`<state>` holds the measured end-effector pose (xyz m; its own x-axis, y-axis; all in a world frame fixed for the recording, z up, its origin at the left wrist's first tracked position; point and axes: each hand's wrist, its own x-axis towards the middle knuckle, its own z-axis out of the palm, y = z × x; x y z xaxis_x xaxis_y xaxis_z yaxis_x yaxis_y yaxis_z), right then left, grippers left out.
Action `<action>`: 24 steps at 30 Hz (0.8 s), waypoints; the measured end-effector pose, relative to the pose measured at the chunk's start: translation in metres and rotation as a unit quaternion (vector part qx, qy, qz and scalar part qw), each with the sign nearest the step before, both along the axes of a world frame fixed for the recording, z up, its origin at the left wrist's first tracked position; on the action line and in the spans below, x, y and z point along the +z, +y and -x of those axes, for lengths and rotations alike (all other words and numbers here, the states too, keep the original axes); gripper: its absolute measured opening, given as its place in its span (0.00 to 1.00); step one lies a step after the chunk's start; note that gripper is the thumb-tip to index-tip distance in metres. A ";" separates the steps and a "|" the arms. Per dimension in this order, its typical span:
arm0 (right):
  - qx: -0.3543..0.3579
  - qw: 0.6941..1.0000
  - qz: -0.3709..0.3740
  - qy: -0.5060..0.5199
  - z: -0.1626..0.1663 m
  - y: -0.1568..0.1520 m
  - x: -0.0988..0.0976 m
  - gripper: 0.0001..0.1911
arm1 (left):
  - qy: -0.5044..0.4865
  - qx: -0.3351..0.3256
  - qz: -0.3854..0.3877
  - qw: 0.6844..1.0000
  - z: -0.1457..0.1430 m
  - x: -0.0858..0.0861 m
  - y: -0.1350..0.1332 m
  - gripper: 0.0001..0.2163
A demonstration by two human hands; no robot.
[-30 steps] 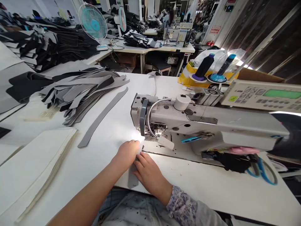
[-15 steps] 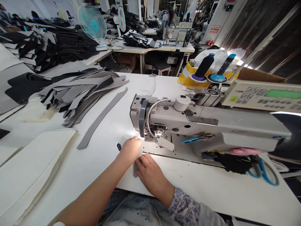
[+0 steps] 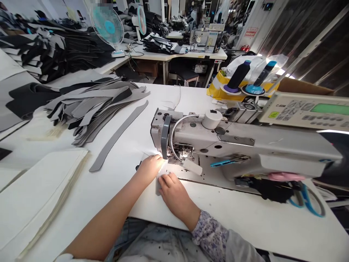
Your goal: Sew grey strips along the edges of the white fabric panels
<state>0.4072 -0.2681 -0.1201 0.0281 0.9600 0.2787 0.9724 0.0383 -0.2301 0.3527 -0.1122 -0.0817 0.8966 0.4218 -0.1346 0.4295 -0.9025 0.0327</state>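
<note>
A short grey fabric strip [image 3: 158, 186] lies on the white table under the head of a sewing machine [image 3: 201, 133]. My left hand [image 3: 149, 169] is closed on the strip's left side, right by the needle area, with its fingertips partly hidden behind the grey guard. Just below and to the right, my right hand [image 3: 176, 194] grips the near end of the same strip, fingers bent over its edge. The needle and presser foot are mostly hidden. On the table to the left rests a long grey fabric piece [image 3: 117, 136], apart from both hands.
A heap of grey and black fabric pieces [image 3: 95, 105] covers the back left, with folded white sheets [image 3: 46, 196] in front. Blue tweezers [image 3: 229, 161] lie on the machine; blue-handled scissors [image 3: 311, 202] sit at right. Thread cones [image 3: 238, 76] and a control panel [image 3: 308, 111] stand behind.
The grey strip has moved a little away from me, toward the machine head. My right hand has moved slightly forward with it, and my left hand has shifted slightly left.
</note>
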 end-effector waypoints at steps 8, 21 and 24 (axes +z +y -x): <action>-0.016 0.997 -0.021 0.067 -0.004 -0.004 0.003 0.19 | 0.041 -0.068 -0.002 0.997 0.007 0.007 0.007 0.08; -0.022 0.998 -0.018 0.062 -0.003 0.001 -0.001 0.19 | -0.001 -0.114 -0.027 0.993 0.012 0.006 0.008 0.12; -0.037 0.997 -0.031 0.059 -0.006 0.006 -0.005 0.20 | -0.002 -0.097 -0.031 0.995 0.006 0.004 0.003 0.11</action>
<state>0.4131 -0.2626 -0.1252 0.1343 0.9350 0.3282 0.9395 -0.0148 -0.3423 0.3469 -0.1092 -0.0775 0.9623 0.2486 -0.1103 0.2475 -0.9686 -0.0235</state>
